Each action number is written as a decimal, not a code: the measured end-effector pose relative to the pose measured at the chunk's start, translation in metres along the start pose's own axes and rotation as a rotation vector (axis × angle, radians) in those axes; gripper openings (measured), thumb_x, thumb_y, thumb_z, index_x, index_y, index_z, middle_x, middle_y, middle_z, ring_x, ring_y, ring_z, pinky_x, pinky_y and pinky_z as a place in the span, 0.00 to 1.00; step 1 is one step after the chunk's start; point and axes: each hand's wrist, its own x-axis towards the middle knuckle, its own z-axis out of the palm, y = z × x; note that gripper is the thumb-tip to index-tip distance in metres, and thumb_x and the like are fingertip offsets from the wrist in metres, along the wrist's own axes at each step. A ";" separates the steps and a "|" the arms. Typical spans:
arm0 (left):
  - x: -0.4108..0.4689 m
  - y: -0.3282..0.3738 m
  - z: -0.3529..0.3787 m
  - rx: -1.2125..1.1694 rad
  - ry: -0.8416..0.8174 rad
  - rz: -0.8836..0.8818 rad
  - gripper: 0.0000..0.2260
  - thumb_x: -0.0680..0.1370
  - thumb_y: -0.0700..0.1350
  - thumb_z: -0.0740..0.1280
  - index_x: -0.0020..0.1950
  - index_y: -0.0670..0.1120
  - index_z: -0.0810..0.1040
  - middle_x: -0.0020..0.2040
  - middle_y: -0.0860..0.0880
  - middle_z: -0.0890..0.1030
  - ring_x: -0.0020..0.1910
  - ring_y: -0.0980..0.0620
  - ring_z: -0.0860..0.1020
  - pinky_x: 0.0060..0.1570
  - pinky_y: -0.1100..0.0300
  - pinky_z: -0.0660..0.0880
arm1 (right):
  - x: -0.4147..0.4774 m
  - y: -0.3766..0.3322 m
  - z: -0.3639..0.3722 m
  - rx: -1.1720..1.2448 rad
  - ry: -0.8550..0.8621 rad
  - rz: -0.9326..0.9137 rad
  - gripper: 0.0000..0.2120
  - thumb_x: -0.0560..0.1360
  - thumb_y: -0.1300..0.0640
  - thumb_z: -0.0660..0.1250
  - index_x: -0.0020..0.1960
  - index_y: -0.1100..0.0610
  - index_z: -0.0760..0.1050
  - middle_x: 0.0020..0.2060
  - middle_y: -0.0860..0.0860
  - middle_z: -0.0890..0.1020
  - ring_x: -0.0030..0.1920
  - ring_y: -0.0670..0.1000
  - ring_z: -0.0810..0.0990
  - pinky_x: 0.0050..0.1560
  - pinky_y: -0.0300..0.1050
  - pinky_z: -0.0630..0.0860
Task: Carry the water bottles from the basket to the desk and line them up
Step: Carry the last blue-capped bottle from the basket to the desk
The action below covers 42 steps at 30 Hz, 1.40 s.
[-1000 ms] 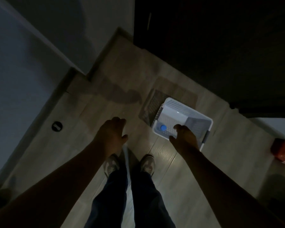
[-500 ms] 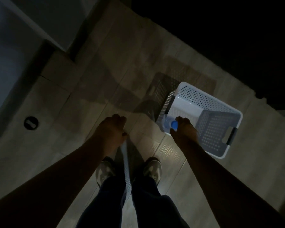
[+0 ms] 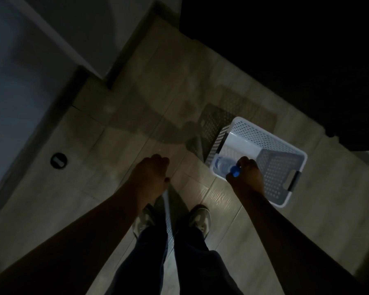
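I am watching the water bottle (image 3: 221,166) first. It is showing a little right of the middle of the frame, at the near left corner of the basket (image 3: 273,143). Its blue cap (image 3: 234,171) is pointing up at me. The right hand (image 3: 250,177) is holding it by the top, with the fingers (image 3: 243,161) curled tight around the neck just by the cap. I cannot tell if the bottle is resting on the basket's bottom or hanging just above it.

The rest of the white basket is looking bare to me. I am seeing no other bottle in it.

The left hand (image 3: 152,173) is hanging near the middle of the frame, well apart from the basket. Its fingers (image 3: 158,160) are loosely curled and are holding nothing that I can see.

The basket is sitting on the pale floor (image 3: 136,124). Two shoes (image 3: 200,218) are standing at the bottom middle. A small round dark thing (image 3: 59,160) is lying on the floor at the left.

The counter is not showing, so I cannot count any bottles there. I am guessing this is the last bottle. It is not yet carried over or lined up.
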 end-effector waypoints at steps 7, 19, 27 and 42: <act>-0.091 0.031 -0.056 -0.050 0.064 -0.009 0.20 0.78 0.50 0.63 0.68 0.43 0.68 0.63 0.45 0.73 0.59 0.48 0.74 0.60 0.56 0.73 | -0.090 -0.032 -0.090 0.005 0.100 -0.067 0.21 0.67 0.56 0.74 0.57 0.59 0.71 0.52 0.55 0.77 0.51 0.53 0.78 0.47 0.42 0.72; -0.270 0.072 -0.149 -0.217 0.091 -0.100 0.22 0.79 0.51 0.63 0.70 0.44 0.65 0.65 0.45 0.71 0.62 0.48 0.72 0.61 0.58 0.70 | -0.267 -0.096 -0.242 0.125 0.074 -0.252 0.18 0.68 0.57 0.75 0.55 0.59 0.74 0.55 0.54 0.78 0.55 0.52 0.78 0.57 0.47 0.77; -0.383 0.092 -0.177 -0.389 0.190 -0.205 0.24 0.79 0.51 0.63 0.72 0.46 0.64 0.68 0.47 0.70 0.64 0.50 0.71 0.61 0.62 0.68 | -0.348 -0.138 -0.314 0.050 0.074 -0.407 0.18 0.68 0.55 0.75 0.55 0.57 0.75 0.49 0.51 0.78 0.46 0.45 0.75 0.52 0.43 0.77; -0.483 0.124 -0.198 -0.634 0.573 -0.637 0.22 0.77 0.52 0.65 0.69 0.48 0.68 0.64 0.48 0.73 0.61 0.51 0.74 0.58 0.61 0.71 | -0.398 -0.230 -0.384 -0.139 -0.216 -0.972 0.15 0.63 0.57 0.76 0.44 0.56 0.72 0.41 0.51 0.76 0.40 0.49 0.77 0.42 0.47 0.79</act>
